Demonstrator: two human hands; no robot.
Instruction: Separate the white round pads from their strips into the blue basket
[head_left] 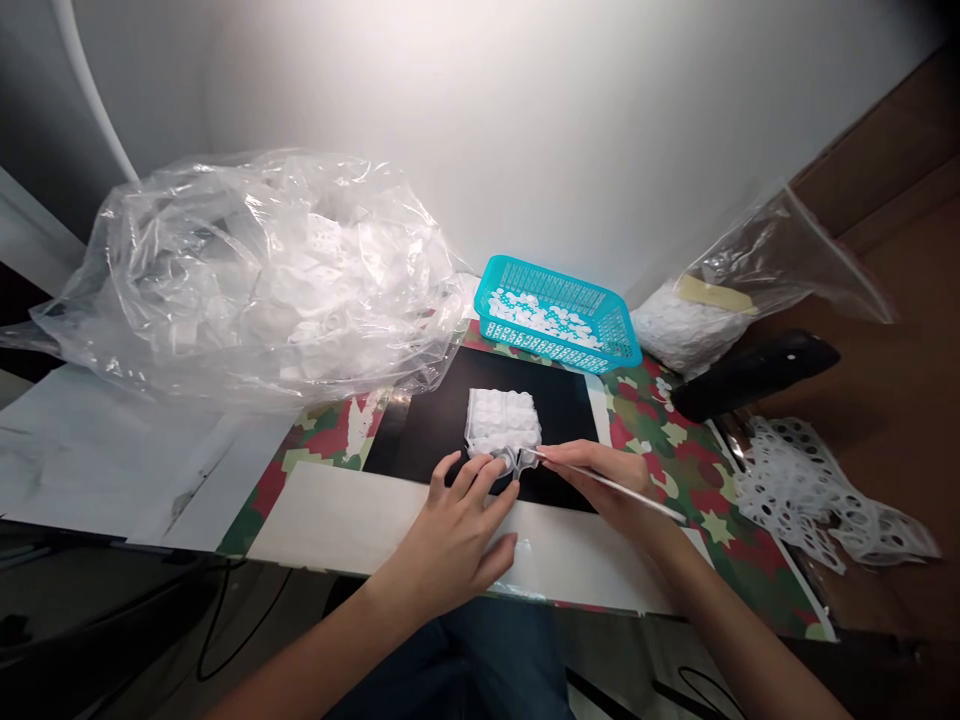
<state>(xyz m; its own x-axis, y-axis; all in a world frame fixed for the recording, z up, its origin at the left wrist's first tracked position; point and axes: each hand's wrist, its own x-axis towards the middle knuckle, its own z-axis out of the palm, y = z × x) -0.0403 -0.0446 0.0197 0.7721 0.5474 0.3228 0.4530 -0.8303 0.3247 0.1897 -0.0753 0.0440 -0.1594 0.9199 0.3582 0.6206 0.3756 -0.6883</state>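
Note:
A small white padded square [504, 418] with rows of round bumps lies on a black mat [420, 425]. Along its near edge, a loose flap curls up beside my fingers. My left hand [461, 525] rests there with its fingers spread, the tips touching the flap and the mat. Pinched in my right hand [611, 485] is a thin white stick [626, 490]; its tip reaches the near right corner of the square. Whether the tip presses on the flap or slips under it, I cannot tell.
A turquoise basket [559, 350] with white discs stands behind the mat. A large clear bag [262, 280] of white pieces fills the left. Rightward are another filled bag [686, 330], a black handle-like object [757, 375] and punched white sheet scraps [795, 490].

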